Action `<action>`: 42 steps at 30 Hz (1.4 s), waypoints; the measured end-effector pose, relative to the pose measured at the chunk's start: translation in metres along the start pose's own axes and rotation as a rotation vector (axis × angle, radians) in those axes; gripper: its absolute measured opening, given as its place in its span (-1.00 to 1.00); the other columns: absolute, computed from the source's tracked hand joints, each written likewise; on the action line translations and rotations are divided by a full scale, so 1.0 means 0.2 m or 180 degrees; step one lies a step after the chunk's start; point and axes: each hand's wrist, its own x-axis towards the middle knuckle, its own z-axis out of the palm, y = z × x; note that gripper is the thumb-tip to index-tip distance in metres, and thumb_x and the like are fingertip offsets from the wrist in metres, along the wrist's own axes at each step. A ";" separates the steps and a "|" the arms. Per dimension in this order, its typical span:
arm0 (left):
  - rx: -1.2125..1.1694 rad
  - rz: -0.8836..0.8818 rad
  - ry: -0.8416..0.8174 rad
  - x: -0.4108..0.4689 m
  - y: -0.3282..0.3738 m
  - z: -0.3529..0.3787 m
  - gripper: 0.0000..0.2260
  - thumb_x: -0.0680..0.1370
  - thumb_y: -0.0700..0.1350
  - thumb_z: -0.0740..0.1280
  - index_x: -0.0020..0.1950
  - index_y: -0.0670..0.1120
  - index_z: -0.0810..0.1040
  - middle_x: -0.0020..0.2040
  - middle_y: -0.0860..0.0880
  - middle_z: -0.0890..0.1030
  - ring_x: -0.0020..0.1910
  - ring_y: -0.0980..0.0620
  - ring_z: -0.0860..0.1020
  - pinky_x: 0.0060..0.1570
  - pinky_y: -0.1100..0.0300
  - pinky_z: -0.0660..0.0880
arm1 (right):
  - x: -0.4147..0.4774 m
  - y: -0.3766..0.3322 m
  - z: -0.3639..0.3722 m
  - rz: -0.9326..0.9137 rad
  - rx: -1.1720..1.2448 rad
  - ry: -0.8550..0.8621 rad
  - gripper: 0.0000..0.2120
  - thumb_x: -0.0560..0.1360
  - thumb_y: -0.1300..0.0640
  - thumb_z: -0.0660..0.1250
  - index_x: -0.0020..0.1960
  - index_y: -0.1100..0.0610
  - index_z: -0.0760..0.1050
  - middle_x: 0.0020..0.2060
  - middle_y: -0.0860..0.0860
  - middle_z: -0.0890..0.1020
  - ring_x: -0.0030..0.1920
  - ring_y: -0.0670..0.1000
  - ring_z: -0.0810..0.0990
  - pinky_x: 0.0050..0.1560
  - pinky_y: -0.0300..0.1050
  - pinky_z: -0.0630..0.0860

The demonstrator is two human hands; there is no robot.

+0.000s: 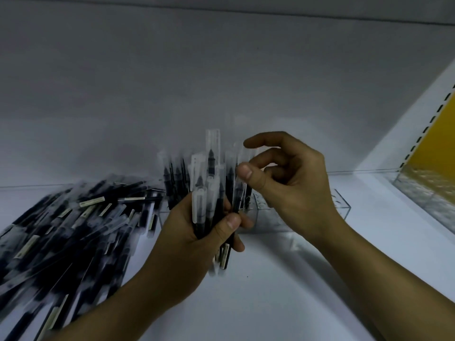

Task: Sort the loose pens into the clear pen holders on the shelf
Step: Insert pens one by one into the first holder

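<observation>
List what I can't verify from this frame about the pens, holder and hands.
Head view, the only one:
- Loose pen pile: labels too blurred to read, and the left edge cuts the pile off.
- Bundle of pens in the left hand: fingers and blur hide the count.
- Clear pen holder: the right hand largely hides its contents.
- Pinched pen: its cap merges with neighbouring caps in the blur.
</observation>
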 end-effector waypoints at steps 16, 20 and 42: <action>0.0101 -0.0193 0.0353 0.03 -0.07 -0.03 -0.80 0.51 -0.08 0.31 -0.06 -0.21 0.58 -0.24 -0.11 0.69 -0.27 0.01 0.69 -0.25 0.20 0.63 | 0.11 -0.02 -0.11 0.0594 0.1144 0.0710 -0.85 0.48 0.25 0.47 0.04 0.14 0.65 -0.12 0.09 0.75 -0.09 0.14 0.73 -0.17 -0.12 0.58; 0.0131 -0.0241 0.0309 0.03 -0.08 -0.03 -0.94 0.54 -0.20 0.34 -0.09 -0.16 0.59 -0.27 -0.08 0.69 -0.30 0.09 0.68 -0.49 0.34 0.48 | 0.12 0.00 -0.13 0.0401 0.0804 0.0996 -0.88 0.54 0.29 0.44 0.05 0.15 0.66 -0.16 0.08 0.73 -0.08 0.19 0.73 -0.15 -0.11 0.59; -0.0185 -0.0374 0.0209 0.02 -0.14 -0.05 -0.66 0.44 0.15 0.36 -0.12 -0.14 0.55 -0.35 -0.05 0.50 -0.34 -0.14 0.44 -0.32 -0.01 0.45 | 0.06 0.08 -0.04 -0.0002 -0.0774 0.0436 -0.71 0.50 0.21 0.51 0.20 0.05 0.65 -0.06 -0.05 0.70 -0.07 -0.06 0.71 0.05 -0.22 0.64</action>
